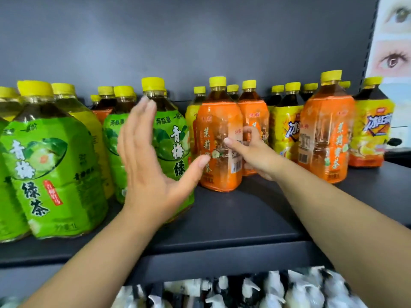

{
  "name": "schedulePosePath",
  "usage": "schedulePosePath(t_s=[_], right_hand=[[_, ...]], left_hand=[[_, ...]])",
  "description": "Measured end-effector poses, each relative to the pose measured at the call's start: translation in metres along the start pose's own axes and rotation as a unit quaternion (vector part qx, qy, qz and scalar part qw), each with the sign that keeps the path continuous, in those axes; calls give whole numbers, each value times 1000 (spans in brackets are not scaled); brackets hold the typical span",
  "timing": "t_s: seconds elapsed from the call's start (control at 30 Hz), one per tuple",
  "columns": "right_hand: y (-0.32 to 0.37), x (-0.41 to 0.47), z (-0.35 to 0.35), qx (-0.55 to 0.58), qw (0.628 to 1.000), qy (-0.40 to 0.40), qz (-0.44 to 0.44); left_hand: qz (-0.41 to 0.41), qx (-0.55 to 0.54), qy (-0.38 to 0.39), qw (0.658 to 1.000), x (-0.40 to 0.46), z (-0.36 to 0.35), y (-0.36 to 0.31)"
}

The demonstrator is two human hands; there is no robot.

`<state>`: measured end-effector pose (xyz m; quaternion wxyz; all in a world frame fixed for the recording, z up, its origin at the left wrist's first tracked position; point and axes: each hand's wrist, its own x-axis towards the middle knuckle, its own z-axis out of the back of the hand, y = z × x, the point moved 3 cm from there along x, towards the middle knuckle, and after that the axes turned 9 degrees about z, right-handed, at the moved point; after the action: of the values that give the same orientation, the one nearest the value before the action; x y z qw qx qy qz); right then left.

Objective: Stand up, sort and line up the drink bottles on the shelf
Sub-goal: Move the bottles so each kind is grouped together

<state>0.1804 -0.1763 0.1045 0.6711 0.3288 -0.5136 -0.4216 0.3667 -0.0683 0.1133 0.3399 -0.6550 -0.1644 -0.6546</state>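
Head view. My left hand (146, 156) is held flat and spread, fingers straight and together, thumb stretched toward the orange-labelled tea bottle (219, 138); the palm lies in front of a green-labelled plum tea bottle (170, 138), and I cannot tell whether it touches it. My right hand (253, 152) reaches in from the right and curls round the orange-labelled tea bottle, thumb tip on its front label, index finger hooked behind its right edge. That bottle stands upright on the dark shelf (233, 218), near mid-depth, just beside the green one on its left. A second orange bottle (253, 116) stands close behind it on the right. Farther right, a third orange bottle (327, 134) stands upright nearer the front, between two yellow-labelled iced tea bottles (285, 127) (371, 130). At left, a large green-labelled bottle (53, 161) stands at the shelf front, with further green and yellow bottles behind. All caps are yellow. Below the shelf edge, blurred white and black packaged goods (244, 290) fill the lower tier.
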Motion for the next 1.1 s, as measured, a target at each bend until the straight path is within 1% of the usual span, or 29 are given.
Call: schedulePosePath(t_s=[0.03,0.07,0.1,0.13,0.2,0.23,0.3,0.33,0.37,0.4,0.43,0.47,0.53,0.6,0.63,0.7,0.77,0.87,0.97,1.1], right_hand=[[-1,-8,10,12,1000,-5,-7],[0,-16,20,35,999,-5,-15],[-1,-23,29,65,998,-2,-22],[-1,-30,38,90,995,8,-28],[-3,-40,51,131,990,32,-32],[-4,-44,53,147,988,47,-31],[-6,-48,52,162,983,79,-32],[-9,-49,51,169,981,92,-34],[-11,-48,50,174,979,102,-34],[-11,-48,51,173,979,104,-34],[-10,-47,51,173,980,93,-37],[-8,-46,53,165,983,72,-41],[-11,-31,63,114,993,-3,-39],[-8,-10,67,39,997,-65,-27],[-7,0,64,19,997,-77,-20],[-15,20,54,22,994,-102,-24],[-25,34,45,7,989,-148,-13],[-33,51,45,-115,970,-216,7],[-26,49,52,-145,969,-202,8],[-3,21,61,-260,951,-168,11]], left_hand=[[1,-76,41,996,-7,-7,-9],[36,-163,84,982,-12,-16,-17],[95,-237,113,960,-13,-26,-22],[167,-286,126,935,-12,-37,-25],[298,-302,146,894,-6,-61,-20],[351,-298,181,869,-4,-72,-15],[411,-298,278,816,-5,-90,-9],[422,-292,313,799,-9,-94,-9],[426,-277,328,796,-13,-96,-8],[429,-255,321,805,-16,-96,-8],[436,-227,298,818,-18,-95,-7],[440,-196,265,835,-19,-92,-7],[438,-155,194,864,-18,-87,-7],[423,-143,148,882,-19,-84,-6],[415,-136,139,889,-21,-84,-5],[404,-114,131,898,-22,-83,-4],[395,-107,122,904,-21,-81,-4],[393,-103,110,907,-21,-84,0],[386,-103,104,911,-21,-84,2],[391,-107,93,909,-22,-83,2]])
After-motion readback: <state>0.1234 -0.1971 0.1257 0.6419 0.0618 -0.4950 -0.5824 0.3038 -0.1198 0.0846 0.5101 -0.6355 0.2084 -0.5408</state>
